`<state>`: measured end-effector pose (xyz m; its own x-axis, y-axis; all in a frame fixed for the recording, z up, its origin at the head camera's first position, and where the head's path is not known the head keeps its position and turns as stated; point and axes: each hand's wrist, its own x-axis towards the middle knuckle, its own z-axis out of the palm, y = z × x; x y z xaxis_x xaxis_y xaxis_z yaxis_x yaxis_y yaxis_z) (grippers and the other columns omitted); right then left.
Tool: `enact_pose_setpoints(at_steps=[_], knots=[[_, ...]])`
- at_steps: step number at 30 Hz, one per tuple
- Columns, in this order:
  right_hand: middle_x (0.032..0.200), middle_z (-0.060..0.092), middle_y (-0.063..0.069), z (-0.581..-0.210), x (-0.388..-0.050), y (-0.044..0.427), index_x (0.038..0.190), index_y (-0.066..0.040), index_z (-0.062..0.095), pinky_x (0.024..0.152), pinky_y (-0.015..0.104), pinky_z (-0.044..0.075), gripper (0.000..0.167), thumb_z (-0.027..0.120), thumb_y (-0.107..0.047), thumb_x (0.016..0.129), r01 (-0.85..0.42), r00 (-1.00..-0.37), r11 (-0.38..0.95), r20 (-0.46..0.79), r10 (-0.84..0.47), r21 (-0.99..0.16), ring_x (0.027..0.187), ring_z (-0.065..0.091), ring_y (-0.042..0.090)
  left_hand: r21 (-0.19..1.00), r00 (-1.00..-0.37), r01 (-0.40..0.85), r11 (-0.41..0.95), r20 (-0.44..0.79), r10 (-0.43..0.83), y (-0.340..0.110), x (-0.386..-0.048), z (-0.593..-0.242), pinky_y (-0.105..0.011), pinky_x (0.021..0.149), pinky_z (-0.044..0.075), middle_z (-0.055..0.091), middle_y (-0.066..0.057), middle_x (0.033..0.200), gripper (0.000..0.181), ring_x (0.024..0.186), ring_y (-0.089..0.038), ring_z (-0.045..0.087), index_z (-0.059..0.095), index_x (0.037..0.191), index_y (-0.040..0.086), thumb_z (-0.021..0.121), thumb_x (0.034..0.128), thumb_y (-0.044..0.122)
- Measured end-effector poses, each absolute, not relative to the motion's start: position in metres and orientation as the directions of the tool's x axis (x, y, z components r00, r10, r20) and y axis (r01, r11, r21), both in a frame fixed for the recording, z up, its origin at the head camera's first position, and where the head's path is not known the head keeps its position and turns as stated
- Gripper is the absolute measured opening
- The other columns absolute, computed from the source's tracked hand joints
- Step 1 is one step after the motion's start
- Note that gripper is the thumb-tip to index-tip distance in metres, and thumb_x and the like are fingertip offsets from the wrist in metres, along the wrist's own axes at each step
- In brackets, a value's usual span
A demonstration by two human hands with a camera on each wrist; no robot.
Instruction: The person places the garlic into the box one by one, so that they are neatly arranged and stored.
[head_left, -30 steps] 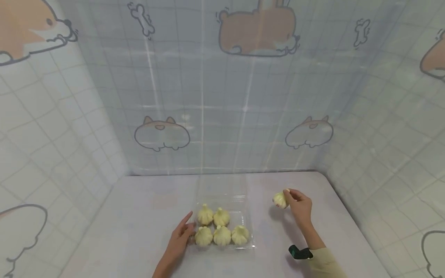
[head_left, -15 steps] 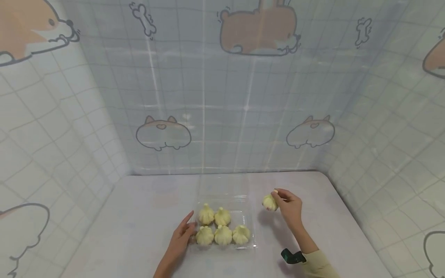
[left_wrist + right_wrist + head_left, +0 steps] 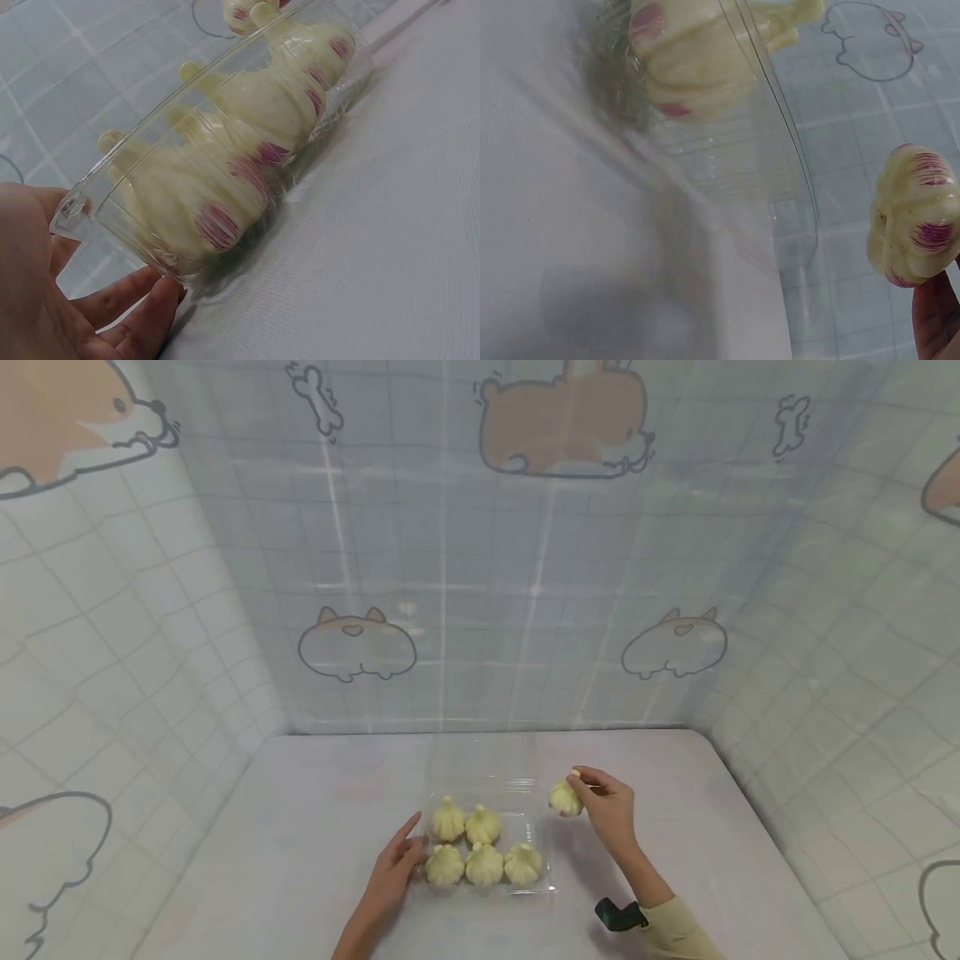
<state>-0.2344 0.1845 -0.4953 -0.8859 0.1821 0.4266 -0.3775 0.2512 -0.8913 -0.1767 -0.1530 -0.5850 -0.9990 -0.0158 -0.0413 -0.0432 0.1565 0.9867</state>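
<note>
A clear plastic box (image 3: pixel 551 877) with its lid folded back holds several garlic bulbs (image 3: pixel 484 865), two in the far row and three in the near row; the far right spot holds none. Against the box's left side my left hand (image 3: pixel 390 872) rests, its fingers touching the wall without gripping. In the left wrist view, purple streaks mark the bulbs (image 3: pixel 217 221) behind the clear wall. My right hand (image 3: pixel 611 810) pinches one more garlic bulb (image 3: pixel 564 799) by its stem, raised above the table just right of the box. Its purple-streaked underside shows in the right wrist view.
The white table (image 3: pixel 315 827) has curtain-like walls (image 3: pixel 480 552) with cartoon dogs at its back and both sides. A dark green strap piece (image 3: pixel 618 914) juts from my right wrist. The open lid (image 3: pixel 483 756) lies behind the box.
My right hand has moved left with the garlic bulb, closer to the box. The left hand stays at the box's side, and the whole view shifts slightly.
</note>
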Motion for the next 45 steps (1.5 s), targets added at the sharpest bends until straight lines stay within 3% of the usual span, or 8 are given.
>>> enact_pose_setpoints(at_steps=[8, 22, 37, 45], knots=[[0.089, 0.072, 0.016, -0.496, -0.232, 0.175, 0.094, 0.007, 0.073, 0.058, 0.021, 0.051, 0.017, 0.078, 0.001, 0.079, -0.477, -0.857, 0.240, 0.508, 0.086, -0.845, 0.069, 0.064, 0.025, 0.986, -0.999, -0.033, 0.163, -0.031, -0.015, -0.155, -0.179, -0.587, -0.030, 0.077, 0.050, 0.056, -0.024, 0.128, 0.054, 0.103, -0.027, 0.061, 0.036, 0.151, 0.017, 0.052, 0.1017, 0.031], [0.088, 0.071, 0.019, -0.500, -0.235, 0.161, 0.093, 0.010, 0.072, 0.060, 0.021, 0.052, 0.019, 0.079, 0.005, 0.077, -0.502, -0.859, 0.168, 0.512, 0.022, -0.848, 0.071, 0.066, 0.023, 0.986, -1.000, -0.021, 0.166, -0.019, -0.014, -0.157, -0.179, -0.588, -0.030, 0.078, 0.049, 0.055, -0.025, 0.129, 0.053, 0.102, -0.028, 0.062, 0.038, 0.151, 0.018, 0.052, 0.1017, 0.030], [0.087, 0.072, 0.015, -0.508, -0.239, 0.147, 0.093, 0.007, 0.073, 0.066, 0.032, 0.055, 0.017, 0.078, 0.004, 0.078, -0.537, -0.843, 0.151, 0.536, -0.055, -0.830, 0.080, 0.067, 0.022, 0.988, -1.000, -0.013, 0.152, -0.009, -0.023, -0.156, -0.179, -0.591, -0.030, 0.076, 0.050, 0.055, -0.026, 0.129, 0.051, 0.100, -0.028, 0.063, 0.039, 0.150, 0.019, 0.053, 0.1018, 0.028], [0.084, 0.069, 0.019, -0.508, -0.237, 0.139, 0.092, 0.008, 0.073, 0.064, 0.033, 0.054, 0.017, 0.079, 0.005, 0.076, -0.557, -0.830, 0.166, 0.553, -0.071, -0.814, 0.076, 0.064, 0.030, 0.986, -1.000, -0.006, 0.165, -0.001, -0.030, -0.157, -0.180, -0.592, -0.029, 0.076, 0.049, 0.057, -0.025, 0.127, 0.051, 0.100, -0.028, 0.063, 0.039, 0.150, 0.019, 0.053, 0.1017, 0.029]])
